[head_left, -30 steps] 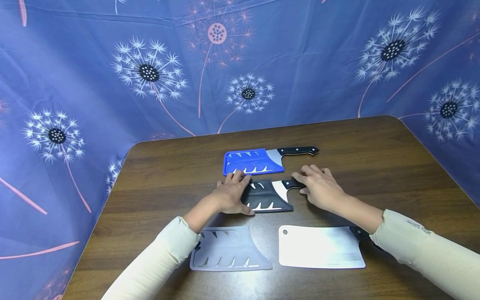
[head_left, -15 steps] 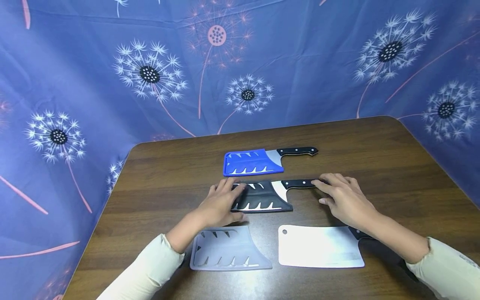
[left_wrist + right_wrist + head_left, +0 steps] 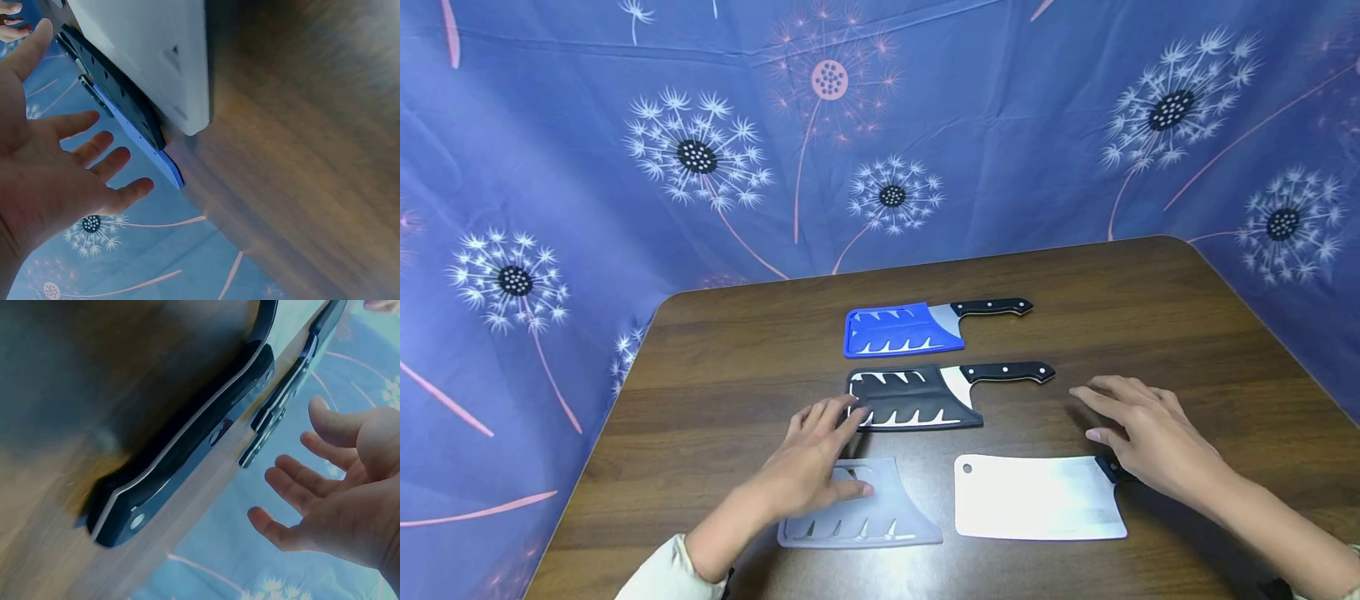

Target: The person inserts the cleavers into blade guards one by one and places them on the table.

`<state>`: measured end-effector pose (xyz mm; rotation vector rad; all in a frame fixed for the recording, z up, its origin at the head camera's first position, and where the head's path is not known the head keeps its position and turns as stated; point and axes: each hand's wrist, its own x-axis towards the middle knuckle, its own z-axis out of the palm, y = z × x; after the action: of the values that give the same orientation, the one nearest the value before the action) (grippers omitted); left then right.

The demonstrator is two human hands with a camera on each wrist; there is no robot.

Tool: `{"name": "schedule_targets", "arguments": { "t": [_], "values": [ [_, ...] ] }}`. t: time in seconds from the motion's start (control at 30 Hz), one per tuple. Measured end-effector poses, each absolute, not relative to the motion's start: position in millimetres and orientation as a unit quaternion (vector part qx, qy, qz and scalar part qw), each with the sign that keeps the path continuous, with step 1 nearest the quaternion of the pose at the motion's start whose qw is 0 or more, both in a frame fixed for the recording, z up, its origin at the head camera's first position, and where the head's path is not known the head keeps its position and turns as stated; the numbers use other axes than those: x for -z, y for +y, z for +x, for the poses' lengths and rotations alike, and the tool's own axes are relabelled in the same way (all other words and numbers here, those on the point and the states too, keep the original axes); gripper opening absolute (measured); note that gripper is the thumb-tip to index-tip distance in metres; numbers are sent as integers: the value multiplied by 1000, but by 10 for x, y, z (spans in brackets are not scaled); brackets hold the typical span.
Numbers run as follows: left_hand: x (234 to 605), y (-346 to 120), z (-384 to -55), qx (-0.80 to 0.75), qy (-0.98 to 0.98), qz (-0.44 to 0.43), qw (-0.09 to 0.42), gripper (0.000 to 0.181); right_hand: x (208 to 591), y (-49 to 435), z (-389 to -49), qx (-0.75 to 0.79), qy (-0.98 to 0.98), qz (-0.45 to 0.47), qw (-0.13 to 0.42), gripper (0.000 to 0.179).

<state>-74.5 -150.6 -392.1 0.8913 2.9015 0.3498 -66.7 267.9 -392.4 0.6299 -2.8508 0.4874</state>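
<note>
My left hand [image 3: 808,461] hovers with spread fingers over the pale grey blade cover [image 3: 880,517], its thumb above the cover and its fingertips by the left end of a black cover [image 3: 910,400]. That black cover sheathes a cleaver whose black handle [image 3: 1009,372] points right. My right hand [image 3: 1153,433], fingers loosely bent, is above the table near the black handle [image 3: 181,456] of a bare cleaver, partly hiding that handle in the head view. The bare blade [image 3: 1037,497] lies flat, right of the grey cover. Neither hand holds anything.
At the back lies another cleaver in a blue cover [image 3: 895,331], its black handle [image 3: 992,307] to the right. All rest on a brown wooden table [image 3: 737,350]. A blue dandelion-print cloth [image 3: 1000,125] hangs behind the table's far edge.
Both hands have left the black-covered cleaver. The left hand has drawn back toward me and left over the grey cover; the right has moved right and nearer. The knives have stayed in place.
</note>
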Motion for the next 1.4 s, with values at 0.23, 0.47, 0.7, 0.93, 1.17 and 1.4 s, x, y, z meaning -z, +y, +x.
{"name": "schedule_targets", "arguments": {
  "t": [0.23,0.47,0.7,0.93,1.17,1.4],
  "values": [
    [3938,-1587,-562,-89,961,245,92,111,3966,2857,-572,-172,-964,195,58,57],
    [3985,-1626,-469,-78,964,216,137,127,4034,2998,-512,-179,-967,180,15,62],
    [3993,-1593,-381,-81,960,210,165,132,4084,3066,-471,-165,-969,182,-33,73],
    [3999,-1534,-321,-66,959,216,171,136,4145,3114,-452,-111,-970,217,-13,81],
    [4029,-1514,-304,-43,958,232,162,132,4235,3104,-451,-81,-956,272,71,74],
    [4040,-1533,-300,-47,959,246,135,122,4299,3129,-472,-104,-939,306,121,60]
  ]
}}
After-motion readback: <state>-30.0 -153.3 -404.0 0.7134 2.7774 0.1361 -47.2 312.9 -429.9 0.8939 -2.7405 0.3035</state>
